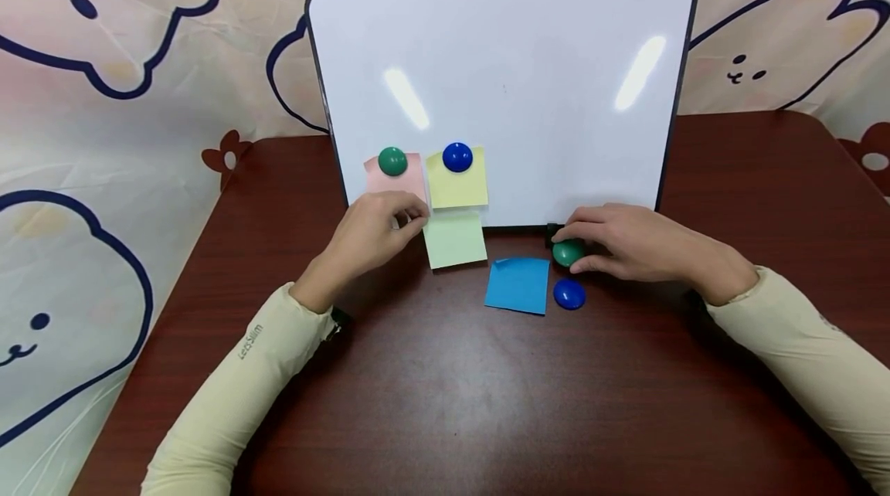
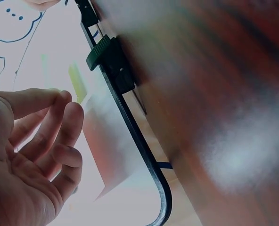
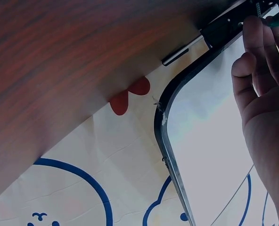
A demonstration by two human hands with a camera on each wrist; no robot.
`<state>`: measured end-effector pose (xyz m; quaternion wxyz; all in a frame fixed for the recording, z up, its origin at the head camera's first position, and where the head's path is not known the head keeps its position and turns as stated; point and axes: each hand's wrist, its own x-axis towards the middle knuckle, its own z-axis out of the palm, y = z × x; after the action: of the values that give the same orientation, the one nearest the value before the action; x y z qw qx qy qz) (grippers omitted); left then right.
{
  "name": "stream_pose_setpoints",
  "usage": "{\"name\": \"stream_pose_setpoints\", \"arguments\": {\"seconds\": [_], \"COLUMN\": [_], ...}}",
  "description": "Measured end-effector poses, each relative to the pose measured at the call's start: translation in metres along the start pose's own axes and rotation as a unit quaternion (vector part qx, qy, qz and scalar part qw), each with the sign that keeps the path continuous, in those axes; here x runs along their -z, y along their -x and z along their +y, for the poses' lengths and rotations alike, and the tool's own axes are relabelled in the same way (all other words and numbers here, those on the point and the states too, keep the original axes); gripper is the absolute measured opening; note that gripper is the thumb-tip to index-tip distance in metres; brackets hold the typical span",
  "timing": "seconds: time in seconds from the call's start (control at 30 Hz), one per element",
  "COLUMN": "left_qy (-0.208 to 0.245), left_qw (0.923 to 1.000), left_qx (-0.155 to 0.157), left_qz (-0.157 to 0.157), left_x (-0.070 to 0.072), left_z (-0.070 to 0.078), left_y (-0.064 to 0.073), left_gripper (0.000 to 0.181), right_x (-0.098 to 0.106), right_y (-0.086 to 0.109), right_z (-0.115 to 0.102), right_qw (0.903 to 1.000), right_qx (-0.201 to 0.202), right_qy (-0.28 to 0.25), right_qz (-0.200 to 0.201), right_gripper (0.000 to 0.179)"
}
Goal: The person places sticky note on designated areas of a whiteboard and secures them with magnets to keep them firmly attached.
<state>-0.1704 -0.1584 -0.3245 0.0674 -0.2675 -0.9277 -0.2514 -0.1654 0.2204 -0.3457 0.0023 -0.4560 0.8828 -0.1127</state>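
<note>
Left hand (image 1: 375, 232) pinches pale green note (image 1: 456, 242) by a corner, at bottom edge of whiteboard (image 1: 538, 48). Right hand (image 1: 629, 241) pinches green magnet (image 1: 567, 253) — near same edge.

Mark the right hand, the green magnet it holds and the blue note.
Right hand (image 1: 622, 241), head view, back of the hand.
Green magnet (image 1: 568, 253), head view, domed top.
Blue note (image 1: 518, 286), head view, sheet's middle.

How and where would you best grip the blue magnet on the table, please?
I'd probably pinch the round, domed blue magnet by its rim, from the near right: the blue note lies to its left, the right hand just beyond.
</note>
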Motion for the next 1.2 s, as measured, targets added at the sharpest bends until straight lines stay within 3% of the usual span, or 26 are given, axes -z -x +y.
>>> {"name": "stream_pose_setpoints", "arguments": {"seconds": [0.47, 1.2], "left_qy": [0.007, 0.012], "left_qw": [0.9996, 0.9994], "left_qx": [0.004, 0.003], "left_qz": [0.028, 0.032], "left_x": [-0.0004, -0.0041], "left_z": [0.0017, 0.0072], "left_y": [-0.003, -0.007], "left_gripper": [0.009, 0.006], "right_x": [0.0008, 0.005], "right_y": [0.0002, 0.0059], "right_z": [0.001, -0.0052], "right_qw": [1.0, 0.9993], "right_qx": [0.001, -0.021], "right_qy": [-0.002, -0.03], "right_qz": [0.001, -0.01], "right_gripper": [0.039, 0.04]}}
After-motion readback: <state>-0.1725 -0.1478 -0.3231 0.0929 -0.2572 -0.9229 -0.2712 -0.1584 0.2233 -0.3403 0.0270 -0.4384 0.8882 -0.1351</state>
